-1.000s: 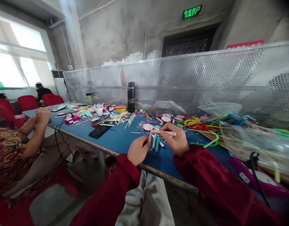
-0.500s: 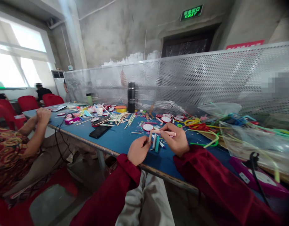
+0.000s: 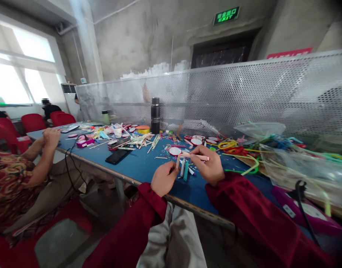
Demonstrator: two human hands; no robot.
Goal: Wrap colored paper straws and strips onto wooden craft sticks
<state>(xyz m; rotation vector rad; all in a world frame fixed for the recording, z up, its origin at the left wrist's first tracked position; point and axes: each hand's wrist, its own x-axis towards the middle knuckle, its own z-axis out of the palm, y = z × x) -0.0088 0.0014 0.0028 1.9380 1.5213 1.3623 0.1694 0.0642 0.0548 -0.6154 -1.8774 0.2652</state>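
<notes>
My left hand point(image 3: 164, 179) is closed around the lower end of a flat wooden craft stick point(image 3: 177, 160), held upright over the front of the table. My right hand point(image 3: 209, 166) grips a pale pink marker pen point(image 3: 206, 158), its tip end pointing left towards the top of the stick. Whether the tip touches the wood I cannot tell. Just beyond the stick lies a white round disc with a red rim point(image 3: 175, 151). Between my hands, a teal marker point(image 3: 186, 171) and a purple-tipped marker point(image 3: 191, 171) rest on the blue tabletop point(image 3: 143, 165).
A black bottle point(image 3: 155, 116) stands near the perforated metal divider point(image 3: 215, 98). Loose paper sticks point(image 3: 141, 139) and a black phone point(image 3: 118, 156) lie to the left. Coloured pipes, plastic bags point(image 3: 296, 171) and a purple box point(image 3: 306, 210) crowd the right. Another person's hands point(image 3: 51, 137) are clasped at far left.
My right hand and the pink marker pen have shifted very slightly to the right. My left hand and the craft stick look unmoved.
</notes>
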